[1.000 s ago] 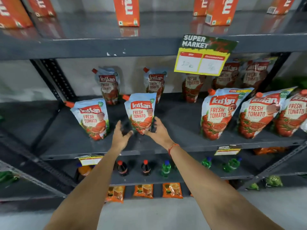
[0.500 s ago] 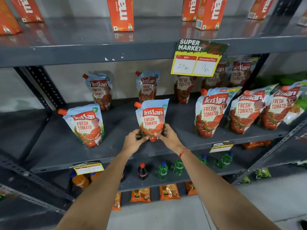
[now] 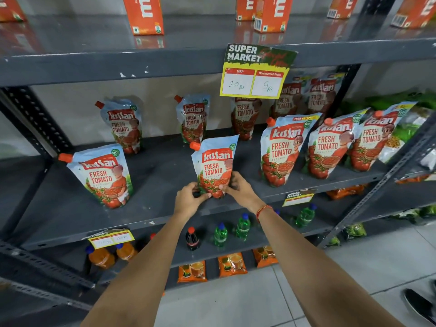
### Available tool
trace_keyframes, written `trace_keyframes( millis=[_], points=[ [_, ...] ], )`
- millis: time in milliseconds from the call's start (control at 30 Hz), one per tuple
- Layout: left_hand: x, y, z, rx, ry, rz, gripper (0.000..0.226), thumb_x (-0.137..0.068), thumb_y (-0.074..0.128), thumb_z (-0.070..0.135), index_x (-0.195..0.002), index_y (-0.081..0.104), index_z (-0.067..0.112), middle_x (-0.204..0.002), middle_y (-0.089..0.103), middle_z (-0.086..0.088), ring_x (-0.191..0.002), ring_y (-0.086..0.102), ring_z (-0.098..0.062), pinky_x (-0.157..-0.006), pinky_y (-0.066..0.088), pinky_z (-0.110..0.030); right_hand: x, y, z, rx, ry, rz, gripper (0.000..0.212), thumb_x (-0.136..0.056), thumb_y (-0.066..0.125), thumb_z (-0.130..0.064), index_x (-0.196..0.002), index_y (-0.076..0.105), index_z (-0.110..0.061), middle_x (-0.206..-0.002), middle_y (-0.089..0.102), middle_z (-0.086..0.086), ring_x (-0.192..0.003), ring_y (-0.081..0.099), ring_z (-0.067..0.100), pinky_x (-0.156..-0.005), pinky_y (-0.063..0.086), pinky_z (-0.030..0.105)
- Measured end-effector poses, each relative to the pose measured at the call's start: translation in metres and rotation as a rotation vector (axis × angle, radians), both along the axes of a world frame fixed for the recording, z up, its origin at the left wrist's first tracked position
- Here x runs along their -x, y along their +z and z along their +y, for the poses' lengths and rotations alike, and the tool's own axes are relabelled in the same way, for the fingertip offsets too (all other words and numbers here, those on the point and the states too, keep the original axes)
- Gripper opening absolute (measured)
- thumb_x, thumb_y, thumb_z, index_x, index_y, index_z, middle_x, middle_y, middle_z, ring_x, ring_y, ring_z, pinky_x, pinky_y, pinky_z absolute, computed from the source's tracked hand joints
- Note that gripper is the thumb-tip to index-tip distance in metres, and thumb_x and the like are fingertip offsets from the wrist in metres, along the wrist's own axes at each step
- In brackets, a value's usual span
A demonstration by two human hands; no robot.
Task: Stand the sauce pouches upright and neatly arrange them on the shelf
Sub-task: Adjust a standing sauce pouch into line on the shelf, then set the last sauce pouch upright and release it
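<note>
Both hands close in a two-sided grip on the bottom of the middle ketchup pouch (image 3: 215, 166): the left hand (image 3: 188, 200) pinches its lower left corner, the right hand (image 3: 240, 190) its lower right. That pouch stands at the front of the grey shelf (image 3: 70, 208), long axis near vertical, orange spout (image 3: 194, 145) leaning up and left, body rising straight above the grip. Neither hand is nearer. I judge the coming move turns on settling its base flat. Fingers hide the base, so whether it touches the shelf cannot be told. Rear pouches (image 3: 245, 119) sit partly behind the price sign (image 3: 256, 72).
</note>
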State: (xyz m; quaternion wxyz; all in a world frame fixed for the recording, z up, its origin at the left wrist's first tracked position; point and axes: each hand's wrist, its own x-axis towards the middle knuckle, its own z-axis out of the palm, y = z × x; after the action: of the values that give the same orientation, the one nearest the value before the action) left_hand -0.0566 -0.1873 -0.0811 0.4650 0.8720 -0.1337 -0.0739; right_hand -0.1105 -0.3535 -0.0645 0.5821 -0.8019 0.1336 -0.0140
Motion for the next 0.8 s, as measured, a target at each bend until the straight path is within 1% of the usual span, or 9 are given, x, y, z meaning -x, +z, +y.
trace_keyframes(
  millis=[67,200,333,467,533,600,667,733,800],
  points=[
    [0.001,0.000,0.000,-0.003,-0.003,-0.003,0.047,-0.071,0.078,0.027,-0.109,0.062,0.005,-0.110,0.070,-0.012,-0.103,0.065,-0.025,-0.088,0.049,-0.030,0.001,0.001,0.000,0.003,-0.001,0.000,0.051,-0.087,0.065,-0.021,-0.130,0.041,-0.008,-0.127,0.058,0.012,-0.111,0.054,0.018,-0.098,0.046,0.032],
    [0.001,-0.002,0.001,0.001,-0.013,-0.010,0.046,-0.071,0.077,0.028,-0.108,0.062,0.006,-0.109,0.070,-0.012,-0.102,0.065,-0.025,-0.090,0.050,-0.033,0.003,0.001,0.001,0.002,-0.002,-0.001,0.050,-0.087,0.064,-0.021,-0.129,0.041,-0.007,-0.129,0.058,0.013,-0.119,0.055,0.024,-0.096,0.046,0.030],
    [0.003,-0.003,-0.001,-0.006,-0.009,-0.018,0.045,-0.072,0.077,0.029,-0.108,0.062,0.006,-0.111,0.070,-0.012,-0.103,0.064,-0.025,-0.090,0.050,-0.033,0.004,-0.001,0.001,0.000,-0.013,-0.009,0.050,-0.087,0.064,-0.021,-0.129,0.042,-0.007,-0.129,0.058,0.012,-0.120,0.055,0.024,-0.097,0.045,0.031],
    [0.003,-0.003,-0.002,0.003,-0.010,-0.026,0.046,-0.072,0.077,0.027,-0.109,0.062,0.006,-0.111,0.069,-0.012,-0.103,0.064,-0.025,-0.087,0.048,-0.029,0.006,-0.001,0.003,-0.009,-0.040,-0.020,0.050,-0.087,0.065,-0.021,-0.129,0.042,-0.007,-0.128,0.059,0.011,-0.118,0.056,0.023,-0.096,0.046,0.029],
    [0.003,-0.003,-0.001,0.018,-0.013,-0.030,0.046,-0.072,0.077,0.026,-0.110,0.060,0.005,-0.110,0.069,-0.012,-0.102,0.064,-0.025,-0.086,0.047,-0.028,0.008,-0.002,0.006,-0.020,-0.082,-0.047,0.053,-0.085,0.067,-0.020,-0.130,0.042,-0.007,-0.126,0.059,0.010,-0.113,0.057,0.019,-0.093,0.046,0.025],
    [0.004,-0.003,0.000,0.045,-0.001,-0.035,0.044,-0.073,0.076,0.024,-0.109,0.060,0.005,-0.108,0.069,-0.012,-0.101,0.064,-0.024,-0.085,0.048,-0.027,0.012,-0.005,0.010,-0.017,-0.177,-0.083,0.056,-0.082,0.070,-0.018,-0.130,0.044,-0.005,-0.122,0.059,0.010,-0.108,0.055,0.014,-0.092,0.045,0.022],
    [0.005,-0.004,0.002,0.090,0.022,-0.037,0.038,-0.076,0.074,0.021,-0.108,0.061,0.004,-0.106,0.070,-0.013,-0.100,0.065,-0.023,-0.087,0.048,-0.026,0.014,-0.013,0.016,-0.003,-0.254,-0.119,0.055,-0.080,0.072,-0.016,-0.128,0.047,-0.004,-0.121,0.061,0.012,-0.109,0.057,0.016,-0.095,0.046,0.023],
    [0.005,-0.003,0.006,0.128,0.031,-0.035,0.033,-0.078,0.071,0.016,-0.107,0.063,0.004,-0.105,0.070,-0.013,-0.101,0.065,-0.023,-0.088,0.047,-0.025,0.015,-0.018,0.022,-0.012,-0.281,-0.141,0.054,-0.080,0.072,-0.015,-0.127,0.049,-0.003,-0.122,0.061,0.014,-0.112,0.058,0.019,-0.100,0.046,0.028],
    [0.005,-0.002,0.011,0.135,0.015,-0.026,0.032,-0.079,0.070,0.014,-0.108,0.063,0.003,-0.107,0.070,-0.013,-0.102,0.065,-0.021,-0.089,0.046,-0.024,0.015,-0.018,0.026,-0.034,-0.304,-0.149,0.050,-0.080,0.072,-0.013,-0.124,0.051,-0.002,-0.121,0.062,0.014,-0.111,0.059,0.019,-0.100,0.046,0.028]
  ],
)
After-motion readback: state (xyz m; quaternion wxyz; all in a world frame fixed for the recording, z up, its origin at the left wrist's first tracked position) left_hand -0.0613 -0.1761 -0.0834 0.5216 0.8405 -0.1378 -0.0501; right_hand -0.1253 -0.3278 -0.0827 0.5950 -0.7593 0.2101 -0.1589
